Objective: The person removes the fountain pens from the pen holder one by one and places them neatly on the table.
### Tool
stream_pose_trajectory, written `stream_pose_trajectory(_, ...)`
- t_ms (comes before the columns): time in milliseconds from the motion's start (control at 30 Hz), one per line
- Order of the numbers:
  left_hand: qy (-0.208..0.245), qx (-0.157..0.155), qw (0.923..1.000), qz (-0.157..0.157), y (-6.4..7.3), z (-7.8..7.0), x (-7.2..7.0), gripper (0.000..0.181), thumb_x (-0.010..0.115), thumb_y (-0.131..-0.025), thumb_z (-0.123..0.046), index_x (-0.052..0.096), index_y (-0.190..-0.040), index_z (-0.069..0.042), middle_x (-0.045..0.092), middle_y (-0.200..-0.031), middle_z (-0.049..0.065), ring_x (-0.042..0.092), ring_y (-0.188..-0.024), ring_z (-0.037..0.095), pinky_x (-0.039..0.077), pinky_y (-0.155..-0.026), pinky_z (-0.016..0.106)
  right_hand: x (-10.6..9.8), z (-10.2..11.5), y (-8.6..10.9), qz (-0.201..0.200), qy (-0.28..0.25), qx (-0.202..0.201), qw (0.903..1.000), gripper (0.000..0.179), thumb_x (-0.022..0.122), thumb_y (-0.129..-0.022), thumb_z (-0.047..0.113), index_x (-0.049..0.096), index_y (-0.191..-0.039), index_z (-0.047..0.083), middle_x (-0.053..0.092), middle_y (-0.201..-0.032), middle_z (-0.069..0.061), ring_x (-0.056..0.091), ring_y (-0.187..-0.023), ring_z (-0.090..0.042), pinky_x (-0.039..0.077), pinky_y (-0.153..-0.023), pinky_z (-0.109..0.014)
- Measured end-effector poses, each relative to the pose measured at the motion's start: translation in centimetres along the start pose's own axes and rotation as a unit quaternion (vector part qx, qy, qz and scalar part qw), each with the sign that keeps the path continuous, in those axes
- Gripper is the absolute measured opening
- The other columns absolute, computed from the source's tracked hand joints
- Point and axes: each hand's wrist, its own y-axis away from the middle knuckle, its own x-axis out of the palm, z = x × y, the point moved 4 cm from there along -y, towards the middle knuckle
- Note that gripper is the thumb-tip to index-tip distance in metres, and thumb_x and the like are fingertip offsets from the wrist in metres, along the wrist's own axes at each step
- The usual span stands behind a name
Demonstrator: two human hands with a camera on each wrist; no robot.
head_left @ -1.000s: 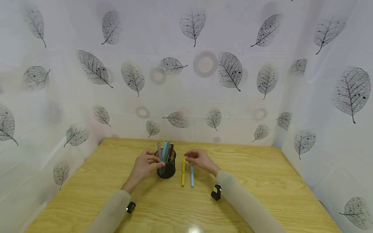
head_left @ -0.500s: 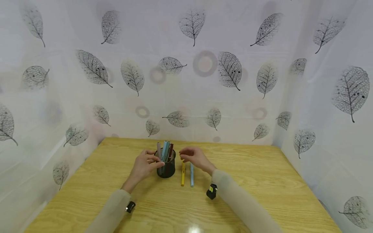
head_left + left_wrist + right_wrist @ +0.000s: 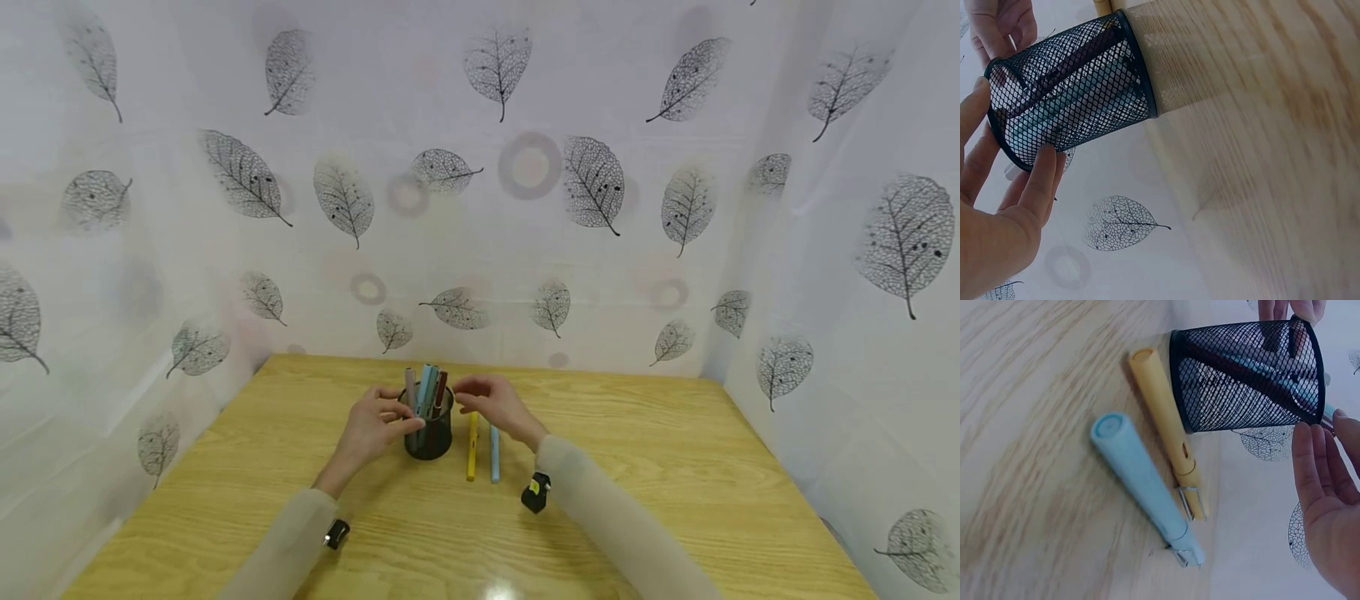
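Observation:
A black mesh pen holder (image 3: 431, 443) stands upright on the table with several capped pens in it, among them a dark red pen (image 3: 441, 388), a light blue pen (image 3: 424, 385) and a greyish pen (image 3: 409, 383). My left hand (image 3: 371, 425) holds the holder's left side near the rim, thumb in front. At the right side of the rim is my right hand (image 3: 498, 403); its fairly straight fingertips touch or nearly touch the rim, the thumb close to the dark red pen. Just below it lie a yellow pen (image 3: 1163, 415) and another light blue pen (image 3: 1141, 478), side by side.
The wooden table (image 3: 645, 467) reaches back to a pale curtain (image 3: 480, 242) printed with leaves, which also hangs on both sides. A small black device (image 3: 536, 493) sits under the right wrist and a similar black device (image 3: 337, 534) under the left.
My right hand has moved left from above the two lying pens to the rim of the pen holder. The left hand and the pens have stayed in place.

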Motion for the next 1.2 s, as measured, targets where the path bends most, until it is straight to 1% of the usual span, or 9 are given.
stream_pose_trajectory(100, 0.001, -0.001, 1.0, 0.001, 0.0, 0.0, 0.0, 0.016, 0.084, -0.079, -0.02, 0.076, -0.082, -0.006, 0.052, -0.124, 0.015, 0.055, -0.119, 0.035, 0.055, -0.097, 0.046, 0.1, 0.4, 0.0, -0.012, 0.006, 0.004, 0.9999, 0.027, 0.064, -0.097, 0.018, 0.068, -0.12, 0.005, 0.068, -0.119, -0.015, 0.07, -0.096, -0.03, 0.061, -0.083, -0.034)
stream_pose_trajectory(167, 0.002, -0.001, 1.0, 0.002, 0.0, -0.1, 0.0, 0.016, 0.083, -0.079, -0.02, 0.076, -0.082, -0.006, 0.052, -0.124, 0.016, 0.054, -0.119, 0.035, 0.055, -0.097, 0.046, 0.2, 0.7, -0.1, -0.02, 0.011, 0.005, 0.9997, 0.026, 0.065, -0.096, 0.019, 0.069, -0.119, 0.007, 0.069, -0.119, -0.013, 0.07, -0.096, -0.031, 0.061, -0.082, -0.031)
stream_pose_trajectory(267, 0.002, 0.0, 1.0, 0.004, 0.0, -0.1, 0.0, 0.016, 0.083, -0.079, -0.02, 0.076, -0.082, -0.006, 0.052, -0.125, 0.016, 0.054, -0.12, 0.035, 0.055, -0.097, 0.046, 0.2, 0.8, -0.2, -0.025, 0.011, 0.001, 0.9996, 0.027, 0.064, -0.096, 0.018, 0.068, -0.12, 0.006, 0.068, -0.12, -0.014, 0.069, -0.097, -0.033, 0.06, -0.083, -0.033)
stream_pose_trajectory(400, 0.003, 0.005, 1.0, 0.003, 0.0, -0.2, 0.0, 0.016, 0.084, -0.079, -0.019, 0.076, -0.082, -0.006, 0.052, -0.124, 0.016, 0.053, -0.12, 0.035, 0.055, -0.096, 0.046, 0.5, 0.8, -0.5, -0.024, 0.004, 0.0, 0.9997, 0.028, 0.064, -0.096, 0.016, 0.067, -0.122, 0.006, 0.067, -0.122, -0.014, 0.067, -0.103, -0.032, 0.058, -0.09, -0.045)
stream_pose_trajectory(467, 0.002, 0.007, 1.0, 0.002, 0.0, -0.2, 0.0, 0.016, 0.084, -0.079, -0.019, 0.076, -0.081, -0.006, 0.052, -0.123, 0.016, 0.053, -0.121, 0.035, 0.056, -0.096, 0.046, 0.6, 0.8, -0.7, -0.025, 0.005, -0.004, 0.9997, 0.029, 0.063, -0.097, 0.014, 0.066, -0.124, 0.007, 0.066, -0.124, -0.013, 0.066, -0.107, -0.03, 0.058, -0.091, -0.047)
stream_pose_trajectory(700, -0.003, 0.004, 1.0, 0.001, -0.1, 0.0, 0.1, 0.016, 0.084, -0.078, -0.02, 0.076, -0.081, -0.006, 0.052, -0.124, 0.016, 0.053, -0.121, 0.036, 0.056, -0.095, 0.045, 0.7, 2.1, -0.6, -0.036, 0.041, -0.028, 0.9981, 0.036, 0.066, -0.094, 0.011, 0.061, -0.13, 0.007, 0.065, -0.125, -0.017, 0.063, -0.113, -0.032, 0.06, -0.085, -0.036)
stream_pose_trajectory(800, 0.0, 0.0, 1.0, 0.0, -0.1, 0.0, 0.1, 0.017, 0.084, -0.078, -0.02, 0.076, -0.081, -0.006, 0.052, -0.125, 0.016, 0.053, -0.121, 0.035, 0.056, -0.095, 0.046, 0.7, 2.3, -0.7, -0.037, 0.057, -0.024, 0.9974, 0.036, 0.066, -0.094, 0.011, 0.061, -0.13, 0.009, 0.064, -0.125, -0.015, 0.063, -0.112, -0.031, 0.06, -0.085, -0.036)
stream_pose_trajectory(900, 0.004, -0.001, 1.0, 0.001, 0.0, 0.0, 0.0, 0.017, 0.084, -0.078, -0.02, 0.076, -0.081, -0.005, 0.052, -0.124, 0.015, 0.053, -0.12, 0.035, 0.056, -0.095, 0.046, 0.8, 1.7, -1.0, -0.039, 0.064, -0.017, 0.997, 0.037, 0.066, -0.095, 0.013, 0.062, -0.131, 0.014, 0.064, -0.125, -0.009, 0.064, -0.111, -0.026, 0.059, -0.085, -0.034)
stream_pose_trajectory(1200, 0.008, 0.003, 1.0, -0.001, 0.0, 0.0, 0.0, 0.016, 0.084, -0.078, -0.019, 0.076, -0.08, -0.005, 0.053, -0.123, 0.016, 0.054, -0.119, 0.035, 0.056, -0.095, 0.047, 1.1, 2.0, -1.2, -0.028, 0.075, -0.007, 0.9968, 0.037, 0.063, -0.097, 0.013, 0.06, -0.134, 0.014, 0.061, -0.13, -0.01, 0.063, -0.11, -0.026, 0.059, -0.084, -0.034)
